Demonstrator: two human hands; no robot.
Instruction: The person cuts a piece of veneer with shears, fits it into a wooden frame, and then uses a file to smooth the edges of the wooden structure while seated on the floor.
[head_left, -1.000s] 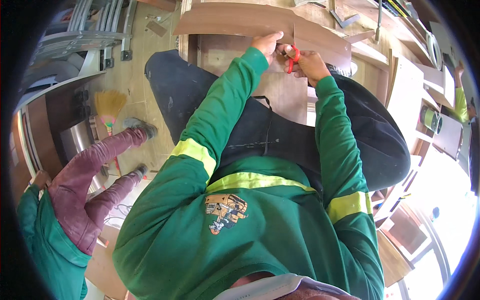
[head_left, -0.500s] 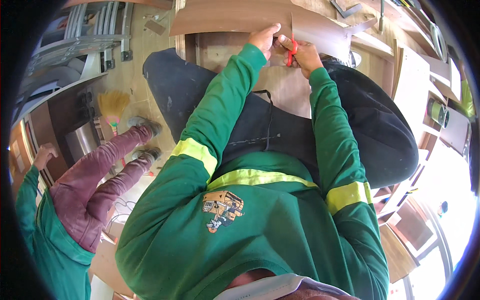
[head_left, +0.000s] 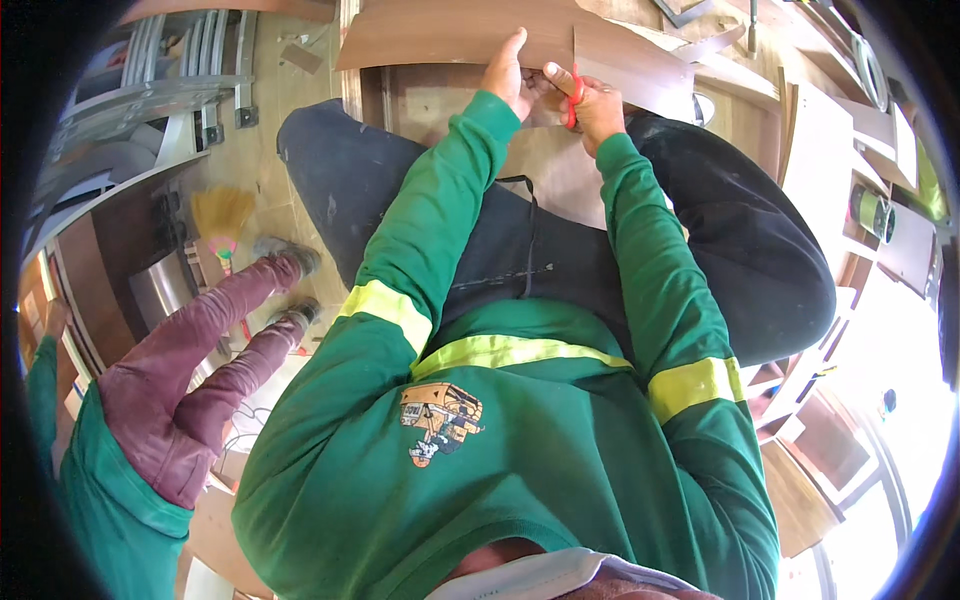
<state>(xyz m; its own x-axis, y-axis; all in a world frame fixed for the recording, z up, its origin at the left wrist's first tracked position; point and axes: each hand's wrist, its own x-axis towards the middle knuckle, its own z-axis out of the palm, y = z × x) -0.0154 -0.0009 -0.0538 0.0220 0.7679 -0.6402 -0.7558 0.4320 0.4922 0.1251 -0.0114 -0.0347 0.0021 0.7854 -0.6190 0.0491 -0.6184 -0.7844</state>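
Observation:
A thin brown sheet (head_left: 440,35), which looks like veneer or laminate, spans the top of the view with its near edge facing me. My right hand (head_left: 598,112) grips red-handled scissors (head_left: 574,97), and their blades point away from me across the sheet. At that near edge, left of the scissors, my left hand (head_left: 505,82) holds the sheet. Its thumb is stretched over the upper face while the other fingers curl beneath, partly hidden. The two hands are close together above a pale wooden panel or box (head_left: 550,165) between my legs.
At the left stands a person in maroon trousers (head_left: 190,350), near a broom (head_left: 222,212). Metal ladders (head_left: 150,90) lie at the upper left. Wooden cabinet parts (head_left: 815,150) line the right side. A dark metal square (head_left: 685,12) rests beyond the sheet.
Both hands and the scissors have shifted slightly left, the right hand a little toward me. My left thumb has risen higher over the sheet. The other person's hand has moved farther left.

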